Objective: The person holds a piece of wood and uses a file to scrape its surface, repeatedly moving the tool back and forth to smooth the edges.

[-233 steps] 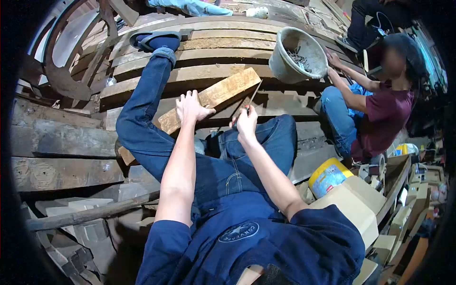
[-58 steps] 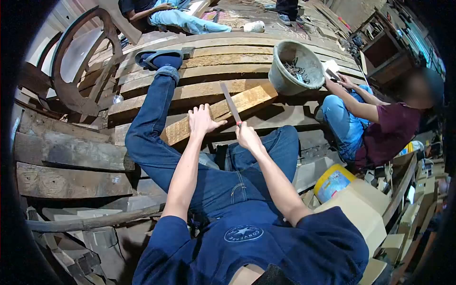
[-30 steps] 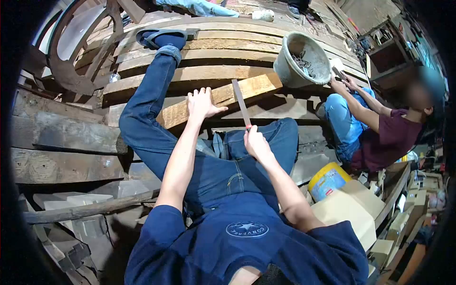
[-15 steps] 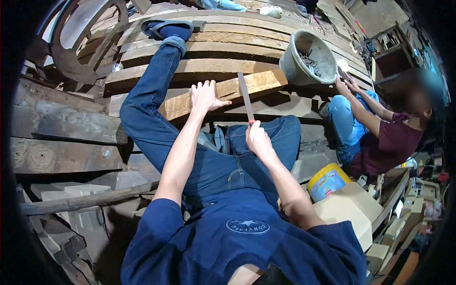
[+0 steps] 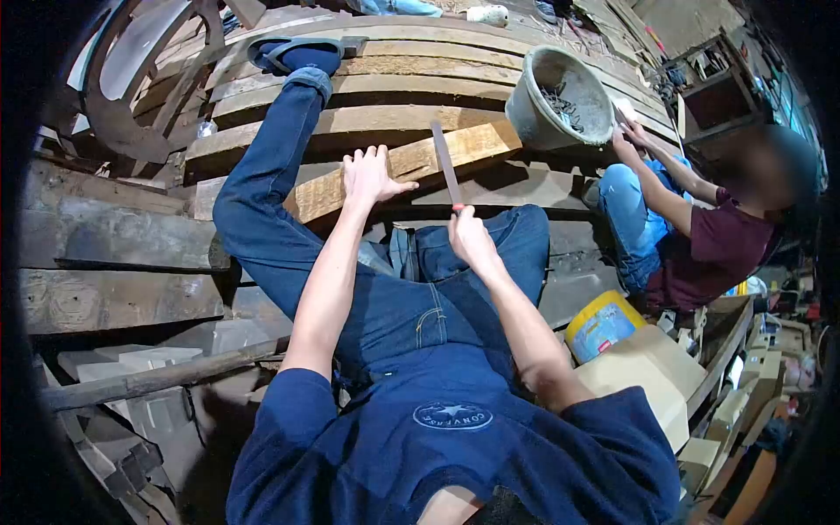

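Note:
A pale wooden plank (image 5: 477,144) lies slanted across stacked curved boards, its near end over my raised left thigh. My left hand (image 5: 367,175) presses flat on the plank with fingers spread. My right hand (image 5: 468,241) grips the red-ended handle of a long flat metal file (image 5: 444,164). The file's blade lies across the plank, just right of my left hand, pointing away from me.
A grey bucket (image 5: 535,120) holding metal bits stands on the boards at upper right. A person in a maroon shirt (image 5: 713,254) sits to the right, hands by the bucket. A yellow tub (image 5: 599,325), cardboard boxes (image 5: 643,376) and a wooden wheel (image 5: 140,83) surround me.
Over the last seconds the file has slid back and forth across the plank; my right hand has drawn slightly back and left. My left hand stays pressed on the wood.

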The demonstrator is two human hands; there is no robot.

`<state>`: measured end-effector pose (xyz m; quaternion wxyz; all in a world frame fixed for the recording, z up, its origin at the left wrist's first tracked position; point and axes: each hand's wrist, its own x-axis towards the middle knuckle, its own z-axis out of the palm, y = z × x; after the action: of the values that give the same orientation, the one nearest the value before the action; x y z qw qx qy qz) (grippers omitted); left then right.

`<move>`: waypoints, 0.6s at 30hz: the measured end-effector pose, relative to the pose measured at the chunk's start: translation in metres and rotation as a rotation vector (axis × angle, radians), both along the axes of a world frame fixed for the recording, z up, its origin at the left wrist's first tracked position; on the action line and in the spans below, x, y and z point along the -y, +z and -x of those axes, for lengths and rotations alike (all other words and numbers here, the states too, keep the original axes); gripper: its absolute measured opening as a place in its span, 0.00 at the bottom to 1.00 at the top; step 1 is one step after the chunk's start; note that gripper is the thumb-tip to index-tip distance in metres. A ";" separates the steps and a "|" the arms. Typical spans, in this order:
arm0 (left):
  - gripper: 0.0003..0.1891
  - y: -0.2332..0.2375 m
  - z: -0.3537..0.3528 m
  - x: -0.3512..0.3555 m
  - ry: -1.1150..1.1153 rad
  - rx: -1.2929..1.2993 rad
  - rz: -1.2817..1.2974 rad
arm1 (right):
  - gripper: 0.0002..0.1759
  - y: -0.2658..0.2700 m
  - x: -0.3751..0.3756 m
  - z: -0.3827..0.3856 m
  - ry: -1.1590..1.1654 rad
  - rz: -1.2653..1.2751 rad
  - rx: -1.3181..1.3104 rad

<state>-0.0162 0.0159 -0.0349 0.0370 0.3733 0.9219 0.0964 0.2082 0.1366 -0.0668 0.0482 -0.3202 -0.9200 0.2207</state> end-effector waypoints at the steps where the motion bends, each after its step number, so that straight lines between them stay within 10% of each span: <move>1: 0.56 0.001 0.000 0.001 0.005 -0.006 0.002 | 0.16 0.008 0.004 -0.014 -0.007 0.014 0.038; 18: 0.56 -0.005 -0.003 0.000 0.012 -0.060 -0.019 | 0.16 -0.010 -0.010 -0.001 0.085 -0.162 -0.057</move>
<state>-0.0129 0.0160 -0.0395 0.0054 0.3709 0.9239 0.0942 0.2088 0.1464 -0.0764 0.0906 -0.2696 -0.9458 0.1564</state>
